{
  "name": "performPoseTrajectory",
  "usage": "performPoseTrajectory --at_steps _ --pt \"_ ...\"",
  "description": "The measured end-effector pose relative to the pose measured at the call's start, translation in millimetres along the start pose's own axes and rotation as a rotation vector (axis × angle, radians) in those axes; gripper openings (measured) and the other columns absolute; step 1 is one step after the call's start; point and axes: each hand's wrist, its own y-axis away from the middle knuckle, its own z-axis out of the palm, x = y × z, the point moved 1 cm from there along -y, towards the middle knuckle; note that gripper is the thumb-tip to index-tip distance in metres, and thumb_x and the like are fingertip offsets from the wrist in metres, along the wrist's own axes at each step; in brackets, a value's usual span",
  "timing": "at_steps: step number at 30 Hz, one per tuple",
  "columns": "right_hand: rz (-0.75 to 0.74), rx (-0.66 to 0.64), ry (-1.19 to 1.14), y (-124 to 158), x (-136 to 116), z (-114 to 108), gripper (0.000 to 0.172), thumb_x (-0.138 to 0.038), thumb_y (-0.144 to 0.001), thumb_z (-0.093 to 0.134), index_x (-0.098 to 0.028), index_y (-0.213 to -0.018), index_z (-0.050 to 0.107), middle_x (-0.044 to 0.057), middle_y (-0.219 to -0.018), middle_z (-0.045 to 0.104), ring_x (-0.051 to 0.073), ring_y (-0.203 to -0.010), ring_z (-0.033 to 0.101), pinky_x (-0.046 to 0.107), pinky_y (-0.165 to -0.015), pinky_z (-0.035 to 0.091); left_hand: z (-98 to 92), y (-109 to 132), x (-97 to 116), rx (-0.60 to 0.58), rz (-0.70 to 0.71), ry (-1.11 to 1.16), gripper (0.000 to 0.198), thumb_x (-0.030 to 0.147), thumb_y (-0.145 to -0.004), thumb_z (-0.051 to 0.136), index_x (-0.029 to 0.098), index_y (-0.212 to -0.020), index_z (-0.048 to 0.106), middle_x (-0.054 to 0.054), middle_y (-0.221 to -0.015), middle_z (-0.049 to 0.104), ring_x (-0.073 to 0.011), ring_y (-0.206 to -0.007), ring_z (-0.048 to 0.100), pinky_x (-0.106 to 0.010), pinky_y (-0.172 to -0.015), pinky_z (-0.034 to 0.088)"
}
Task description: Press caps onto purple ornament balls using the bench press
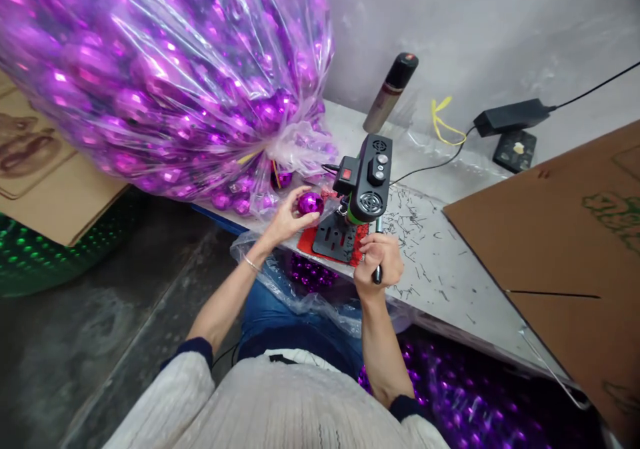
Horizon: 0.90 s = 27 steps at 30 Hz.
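Note:
My left hand [287, 219] is closed round a shiny purple ball [311, 203], holding it beside the black base plate [336, 239] of a small black bench machine [367, 179]. My right hand [379, 259] is wrapped round the machine's black lever handle [377, 272] at the table's front edge. The machine stands on a red mat [306, 241] and has a red switch and grey buttons on top.
A huge clear plastic bag [165, 76] full of purple balls lies at the left. More purple balls sit in bags under the table [450, 396]. A brown cardboard sheet [565, 242] covers the right. A spray can [390, 92], power adapter [510, 117] and wire scraps [415, 226] lie on the table.

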Motion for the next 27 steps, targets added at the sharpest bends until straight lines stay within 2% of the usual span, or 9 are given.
performPoseTrajectory --at_steps 3,5,7,10,15,20,27 --pt "0.001 0.001 0.002 -1.8 -1.2 -1.0 0.023 -0.013 -0.097 0.046 -0.023 -0.078 0.055 -0.001 -0.071 0.062 0.014 -0.067 0.063 0.029 -0.065 0.048 32.5 39.0 -0.8 0.059 -0.21 0.356 0.058 0.059 -0.095 0.059 0.019 -0.137 0.057 -0.01 -0.12 0.072 -0.0212 -0.1 0.073 -0.032 -0.083 0.062" --pt "-0.01 -0.016 0.011 -3.5 -2.0 -1.9 0.023 -0.013 -0.098 0.046 -0.023 -0.078 0.054 -0.001 -0.071 0.062 0.014 -0.067 0.063 0.029 -0.064 0.048 51.8 53.2 -7.0 0.102 -0.31 0.414 0.061 0.064 -0.094 0.058 0.018 -0.135 0.06 -0.01 -0.114 0.076 -0.0215 -0.095 0.074 -0.032 -0.078 0.062" --pt "-0.029 -0.04 0.025 -5.1 -2.9 -2.8 0.023 -0.014 -0.098 0.045 -0.023 -0.079 0.053 -0.001 -0.071 0.062 0.013 -0.067 0.063 0.028 -0.064 0.048 64.1 56.1 -13.9 0.145 -0.32 0.381 0.065 0.064 -0.091 0.064 0.018 -0.136 0.061 -0.011 -0.116 0.076 -0.0233 -0.101 0.074 -0.034 -0.084 0.062" --pt "-0.05 -0.054 0.053 -6.6 -4.1 -3.5 0.023 -0.016 -0.099 0.044 -0.023 -0.079 0.053 -0.001 -0.07 0.062 0.013 -0.066 0.063 0.028 -0.064 0.048 70.9 47.6 -20.6 0.163 -0.236 0.264 0.067 0.06 -0.087 0.071 0.02 -0.14 0.06 -0.01 -0.129 0.073 -0.025 -0.116 0.071 -0.038 -0.101 0.057" --pt "-0.037 -0.059 0.065 -6.5 -5.0 -3.7 0.022 -0.016 -0.099 0.043 -0.023 -0.08 0.052 0.0 -0.073 0.063 0.013 -0.068 0.062 0.027 -0.064 0.048 68.2 34.7 -18.3 0.065 -0.072 -0.029 0.064 0.056 -0.087 0.074 0.021 -0.139 0.061 -0.011 -0.139 0.068 -0.0279 -0.13 0.064 -0.042 -0.113 0.049" --pt "-0.047 -0.065 0.043 -6.5 -4.3 -4.8 0.021 -0.015 -0.098 0.046 -0.023 -0.081 0.055 0.0 -0.074 0.064 0.013 -0.068 0.062 0.027 -0.064 0.048 70.8 33.1 -13.4 -0.016 0.13 -0.266 0.065 0.059 -0.088 0.072 0.019 -0.139 0.06 -0.015 -0.133 0.07 -0.0303 -0.124 0.066 -0.046 -0.109 0.051" --pt "-0.024 -0.065 0.015 -4.4 -3.5 -6.1 0.019 -0.015 -0.098 0.046 -0.022 -0.083 0.055 0.0 -0.076 0.064 0.013 -0.07 0.063 0.027 -0.066 0.049 90.3 34.2 -25.2 0.037 0.227 -0.328 0.067 0.057 -0.089 0.071 0.019 -0.142 0.056 -0.016 -0.134 0.069 -0.0306 -0.125 0.065 -0.045 -0.105 0.052"
